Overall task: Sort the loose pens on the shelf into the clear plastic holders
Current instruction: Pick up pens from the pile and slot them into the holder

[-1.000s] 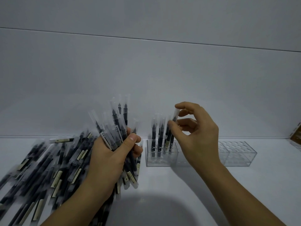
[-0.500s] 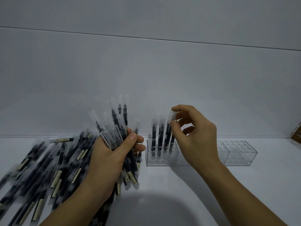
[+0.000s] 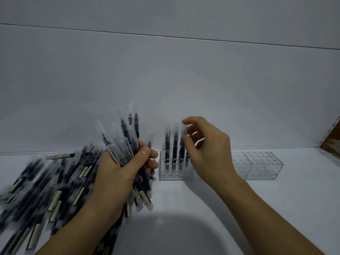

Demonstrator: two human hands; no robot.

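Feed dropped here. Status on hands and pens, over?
Left hand grips a pen bundle. Right hand pinches one pen, upright in the clear holder. Nothing blocks the holder.

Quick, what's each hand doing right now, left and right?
Left hand: grips a bundle of black pens with clear caps.
Right hand: pinches one black clear-capped pen standing in the clear plastic holder.

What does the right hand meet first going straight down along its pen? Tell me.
Probably the top plate of the clear holder under it, next to the standing pens. The right hand pinches its pen upright there; depth is unclear.
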